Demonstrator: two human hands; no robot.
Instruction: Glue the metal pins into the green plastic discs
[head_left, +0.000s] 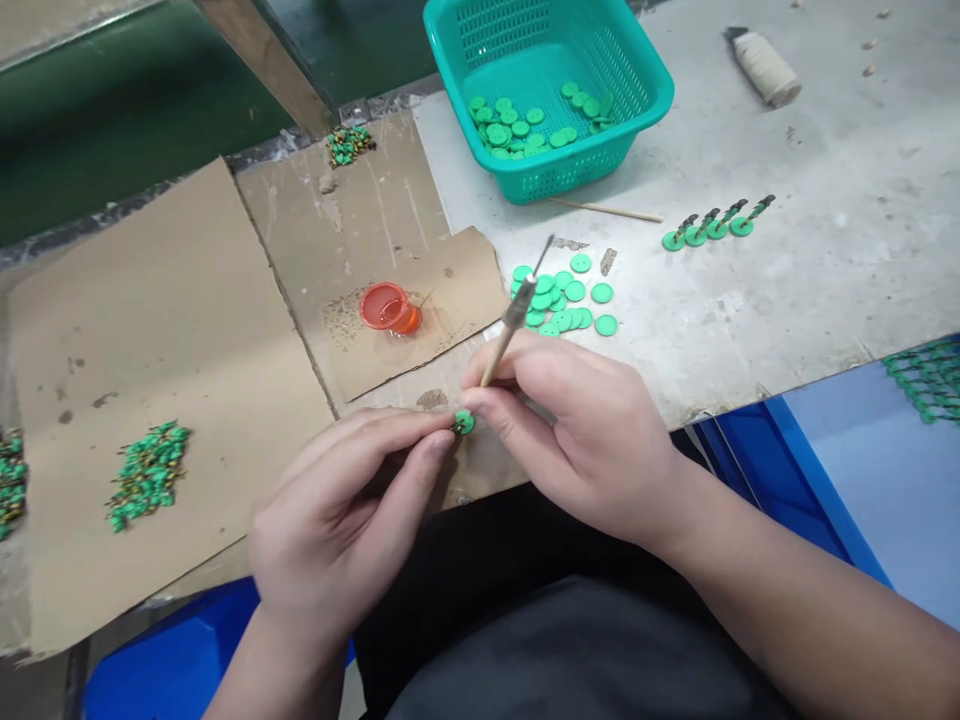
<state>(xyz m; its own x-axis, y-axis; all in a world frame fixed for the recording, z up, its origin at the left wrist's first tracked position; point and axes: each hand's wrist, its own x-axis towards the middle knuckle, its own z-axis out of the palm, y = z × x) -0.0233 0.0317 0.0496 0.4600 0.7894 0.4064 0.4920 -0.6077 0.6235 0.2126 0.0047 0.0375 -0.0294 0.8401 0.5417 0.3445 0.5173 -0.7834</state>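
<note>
My left hand [345, 510] pinches a small green button [464, 422] between thumb and forefinger, with something dark wound at its edge. My right hand [577, 430] is shut on a slim wooden-handled needle tool [512, 320], whose metal tip points up and away from the button. Its fingertips sit right beside the button and my left fingertips. Just beyond the hands, loose green buttons [559, 297] lie flat on the grey bench top [750, 330].
A teal plastic basket [544, 160] holds more green buttons. An orange cup [388, 308] stands on brown cardboard [375, 200]. Heaps of beaded green buttons [146, 475] lie on a larger cardboard sheet [150, 300]. Several buttons with dark stems [716, 225] stand in a row near a twine spool [763, 66].
</note>
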